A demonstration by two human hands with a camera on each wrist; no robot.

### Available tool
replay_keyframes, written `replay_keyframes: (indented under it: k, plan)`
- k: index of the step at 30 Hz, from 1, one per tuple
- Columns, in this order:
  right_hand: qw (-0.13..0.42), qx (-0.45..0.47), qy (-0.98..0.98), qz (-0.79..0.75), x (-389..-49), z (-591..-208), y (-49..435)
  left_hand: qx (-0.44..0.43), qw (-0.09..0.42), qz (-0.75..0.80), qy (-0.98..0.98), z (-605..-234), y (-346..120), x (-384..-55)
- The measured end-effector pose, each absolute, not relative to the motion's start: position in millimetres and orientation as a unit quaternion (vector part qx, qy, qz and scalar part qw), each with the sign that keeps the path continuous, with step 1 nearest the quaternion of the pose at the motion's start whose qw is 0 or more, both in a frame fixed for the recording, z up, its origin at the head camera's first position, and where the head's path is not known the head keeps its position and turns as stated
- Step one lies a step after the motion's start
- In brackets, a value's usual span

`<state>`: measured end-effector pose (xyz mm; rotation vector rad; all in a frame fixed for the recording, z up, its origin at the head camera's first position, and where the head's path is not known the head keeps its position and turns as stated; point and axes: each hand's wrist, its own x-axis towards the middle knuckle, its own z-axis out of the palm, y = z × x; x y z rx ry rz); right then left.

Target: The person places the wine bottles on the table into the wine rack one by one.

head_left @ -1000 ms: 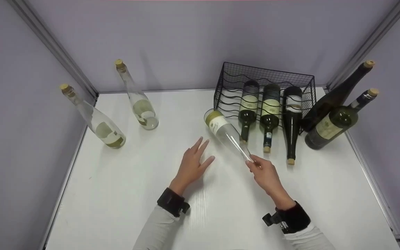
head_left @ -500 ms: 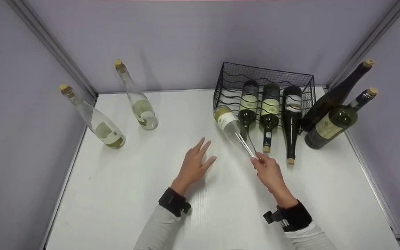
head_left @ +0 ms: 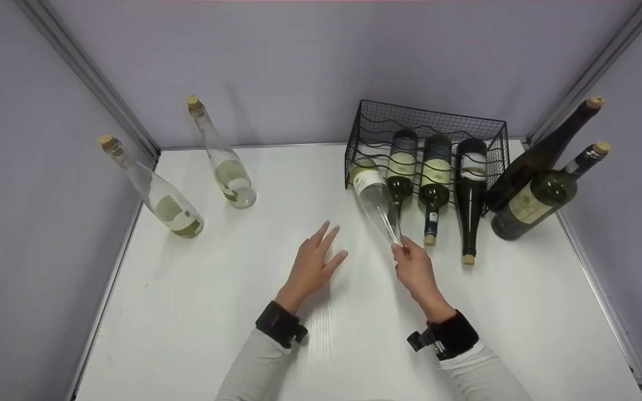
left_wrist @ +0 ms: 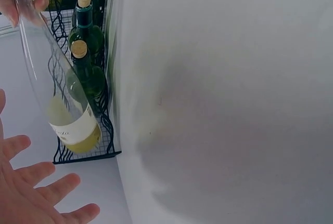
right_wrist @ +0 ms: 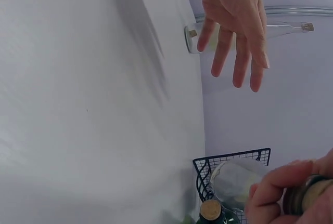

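My right hand point(head_left: 414, 271) grips a clear glass wine bottle point(head_left: 375, 201) by its neck. The bottle slants away from me, its labelled base over the front left of the black wire wine rack point(head_left: 432, 114). In the right wrist view, my curled right fingers point(right_wrist: 273, 190) wrap the neck close to the cork. My left hand point(head_left: 311, 267) hovers over the table with fingers spread, holding nothing. Several dark bottles lie in the rack, necks toward me: two green bottles point(head_left: 434, 192) point(head_left: 399, 184) and a darker slim bottle point(head_left: 469, 211) at the right.
Two clear corked bottles point(head_left: 173, 211) point(head_left: 232, 178) stand on the white table point(head_left: 215, 312) at the left. Right of the rack stand a green bottle point(head_left: 530, 203) and a tall dark bottle point(head_left: 549, 145), both corked. Pale walls point(head_left: 287, 67) enclose the table at the back and sides.
My right hand has carried the clear bottle toward the rack, its base swinging right and back until it overlaps the rack's left front. The left hand has barely moved.
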<state>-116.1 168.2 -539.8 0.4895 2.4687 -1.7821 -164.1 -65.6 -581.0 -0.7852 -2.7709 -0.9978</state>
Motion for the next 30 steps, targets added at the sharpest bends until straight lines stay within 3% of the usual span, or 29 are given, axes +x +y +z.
replay_keyframes:
  k: [30]
  plan:
    - [-0.018, 0.18, 0.726, -0.664, -172, -564, 117, -0.236, 0.041, -0.33, -0.913, -587, -67, -163]
